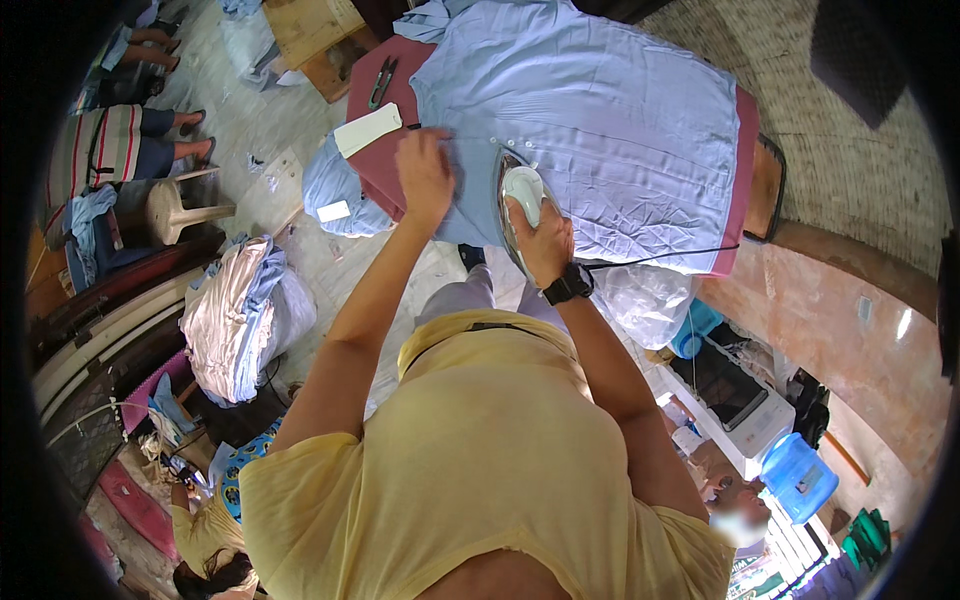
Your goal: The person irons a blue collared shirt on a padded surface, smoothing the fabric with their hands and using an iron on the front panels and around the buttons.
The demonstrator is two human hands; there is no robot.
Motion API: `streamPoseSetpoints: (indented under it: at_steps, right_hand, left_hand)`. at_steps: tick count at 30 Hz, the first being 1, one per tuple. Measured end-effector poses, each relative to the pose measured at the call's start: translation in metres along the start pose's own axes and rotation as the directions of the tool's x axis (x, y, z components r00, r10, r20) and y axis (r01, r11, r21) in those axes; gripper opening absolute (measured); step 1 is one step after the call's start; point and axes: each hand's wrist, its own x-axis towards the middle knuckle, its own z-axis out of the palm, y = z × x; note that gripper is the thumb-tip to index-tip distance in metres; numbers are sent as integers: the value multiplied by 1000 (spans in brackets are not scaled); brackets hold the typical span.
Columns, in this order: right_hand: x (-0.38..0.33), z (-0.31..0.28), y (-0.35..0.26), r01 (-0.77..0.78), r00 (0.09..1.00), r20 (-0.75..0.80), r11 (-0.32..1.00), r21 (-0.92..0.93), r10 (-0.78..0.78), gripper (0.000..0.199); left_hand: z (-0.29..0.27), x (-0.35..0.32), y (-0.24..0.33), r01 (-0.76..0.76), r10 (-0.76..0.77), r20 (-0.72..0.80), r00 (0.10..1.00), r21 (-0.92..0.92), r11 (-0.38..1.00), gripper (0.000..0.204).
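A light blue shirt [560, 70] lies spread over a maroon-covered ironing board [745, 150]. My right hand [542, 243] is wrapped round the handle of a clothes iron [524, 184], whose soleplate rests on the shirt's near part beside a few small white buttons [514, 142]. The iron's dark cord [665, 258] runs off to the right. At the shirt's left edge is my left hand [425, 178], above the cloth and the maroon cover; its fingers are smeared by motion, so their grip is unclear. A white card strip [367, 130] lies just left of it.
Small dark thread snips [382, 82] lie on the board's far left. More blue cloth [340, 185] with a white tag hangs at its left side. A large garment bundle [235, 325] and a stool [180, 210] stand on the left. Other people are nearby, left and lower left.
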Motion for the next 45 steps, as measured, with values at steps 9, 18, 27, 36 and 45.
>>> streamPoseSetpoints:
  at_steps: [9, 18, 27, 36, 45]
  right_hand:
    - [11, 7, -11, -40, 999, 19, 999, -26, 41, 43]
    - [7, 12, -9, -63, 998, 24, 998, 12, 63, 56]
    - [6, -7, -4, -52, 999, 17, 999, 1, 52, 54]
    - [1, -13, 3, -99, 994, -40, 995, -5, 99, 42]
    - [2, -6, -1, -94, 994, -62, 995, 18, 95, 46]
  left_hand:
    - [38, 6, -13, -387, 371, 156, 915, 82, 919, 58]
    - [38, 6, -12, -375, 360, 154, 920, 82, 923, 54]
    - [39, 7, -12, -376, 361, 153, 920, 84, 923, 49]
    - [48, 18, 8, -423, 406, 196, 893, 51, 905, 48]
    - [52, 18, 4, -428, 409, 190, 893, 74, 901, 47]
